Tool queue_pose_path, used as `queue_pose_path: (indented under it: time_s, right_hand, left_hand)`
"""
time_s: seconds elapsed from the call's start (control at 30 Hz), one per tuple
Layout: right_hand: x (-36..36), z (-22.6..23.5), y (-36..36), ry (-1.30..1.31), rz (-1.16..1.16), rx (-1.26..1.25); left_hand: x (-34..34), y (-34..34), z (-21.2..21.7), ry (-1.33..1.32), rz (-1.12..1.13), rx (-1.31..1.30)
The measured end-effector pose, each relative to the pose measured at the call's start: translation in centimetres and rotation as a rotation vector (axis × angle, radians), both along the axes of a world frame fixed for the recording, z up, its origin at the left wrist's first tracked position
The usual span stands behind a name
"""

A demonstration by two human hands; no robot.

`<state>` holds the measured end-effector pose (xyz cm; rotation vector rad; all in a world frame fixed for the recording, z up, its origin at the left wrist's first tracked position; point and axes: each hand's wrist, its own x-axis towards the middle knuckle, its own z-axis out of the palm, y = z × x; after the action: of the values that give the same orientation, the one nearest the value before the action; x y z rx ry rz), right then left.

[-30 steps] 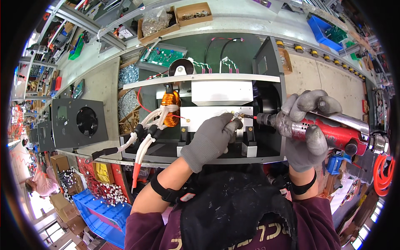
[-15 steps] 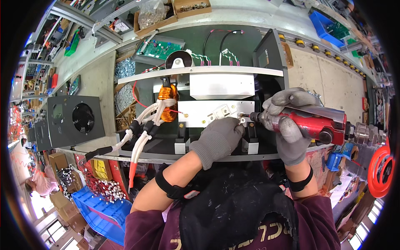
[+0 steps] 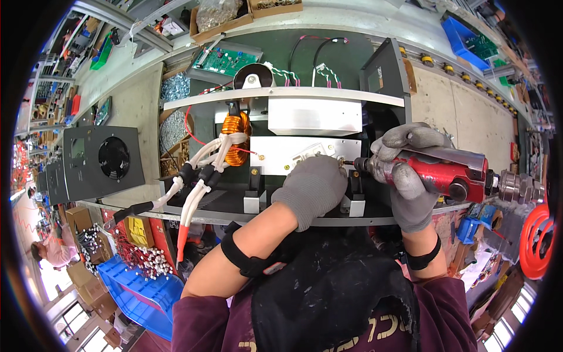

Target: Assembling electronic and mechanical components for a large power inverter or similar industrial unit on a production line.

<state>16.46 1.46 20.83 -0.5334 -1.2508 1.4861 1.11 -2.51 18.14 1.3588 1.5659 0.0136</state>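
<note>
My right hand (image 3: 409,176), in a grey glove, is wrapped round a red air screwdriver (image 3: 437,178). The tool lies nearly level, its bit pointing left toward a screw near the right end of a silver metal plate (image 3: 267,163). My left hand (image 3: 314,190), also gloved, bends over that plate close to the bit. Its fingers are curled and the tips are hidden, so what they pinch does not show. A white block-shaped component (image 3: 311,151) on the plate is partly covered by the left hand. The plate stands inside an open dark metal chassis (image 3: 287,221).
Left of the plate is a copper-coloured coil (image 3: 236,126) with thick white cables (image 3: 196,196) hanging over the chassis front. A white box-shaped part (image 3: 315,115) sits behind the plate. Farther out are a green circuit board (image 3: 227,66), a dark fan housing (image 3: 105,162) and a blue crate (image 3: 141,299).
My left hand has shifted slightly up and right, covering more of the white component. The right hand and the screwdriver stay nearly in place. The view has turned a little.
</note>
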Motion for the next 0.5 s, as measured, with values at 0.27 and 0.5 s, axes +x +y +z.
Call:
queue_pose_path:
  time_s: [0.27,0.5]
  right_hand:
    - [-0.6,0.7,-0.1,-0.355,0.024,0.257]
    - [-1.7,0.9,-0.1,-0.478,0.022,0.360]
  left_hand:
    - [-0.2,-2.1,2.0,0.068,0.153,0.207]
    - [-0.7,-4.0,0.2,0.056,0.228,0.434]
